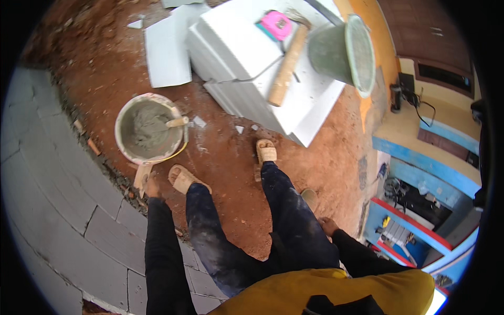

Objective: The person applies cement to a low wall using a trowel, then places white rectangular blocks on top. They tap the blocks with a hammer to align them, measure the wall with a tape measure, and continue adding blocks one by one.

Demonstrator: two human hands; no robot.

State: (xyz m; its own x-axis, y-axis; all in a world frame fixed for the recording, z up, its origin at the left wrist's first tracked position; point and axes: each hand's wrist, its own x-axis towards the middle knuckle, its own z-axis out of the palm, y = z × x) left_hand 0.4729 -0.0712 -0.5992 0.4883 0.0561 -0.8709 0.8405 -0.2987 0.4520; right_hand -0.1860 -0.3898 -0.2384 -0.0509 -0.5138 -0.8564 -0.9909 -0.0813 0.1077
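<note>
My left hand [153,187] is closed on a flat, pale wooden tool [140,177], beside the near rim of a mortar bucket [125,149]. Its exact kind is hard to make out. Wet grey mortar [147,126] fills part of the bucket, and a trowel's wooden handle [177,122] sticks out over the right rim. My right hand [329,226] hangs low beside my right thigh. Its fingers are partly hidden, and nothing shows clearly in them.
White blocks [236,47] are stacked ahead, bearing a pink tape measure [276,25], a wooden-handled hammer [290,65] and a tilted grey-green bucket [331,50]. A grey block wall [63,173] curves along the left. Bits of rubble dot the reddish soil. Blue shelving [420,231] stands at right.
</note>
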